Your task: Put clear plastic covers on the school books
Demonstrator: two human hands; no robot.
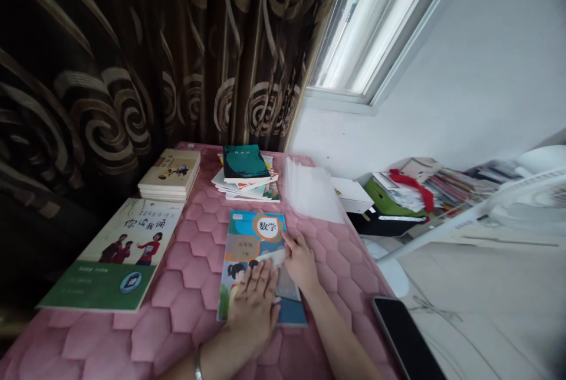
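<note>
A mathematics textbook [247,241] with a blue, orange and white cover lies on the pink quilted surface in front of me. My left hand [256,300] is flat on the lower half of its cover, fingers stretched out. At the book's right edge rests my right hand [302,263], its index finger extended along the edge and the other fingers partly bent and partly hidden. A pale glossy patch shows on the cover between the two hands; I cannot tell whether it is print or a clear film.
A large green-and-white book [128,244] lies left, before a stack of beige books [170,173]. Behind the textbook is a pile topped by a teal book [245,161]. Clear plastic sheets [312,191] lie beside it. A phone [409,338] and a white fan [464,229] are right.
</note>
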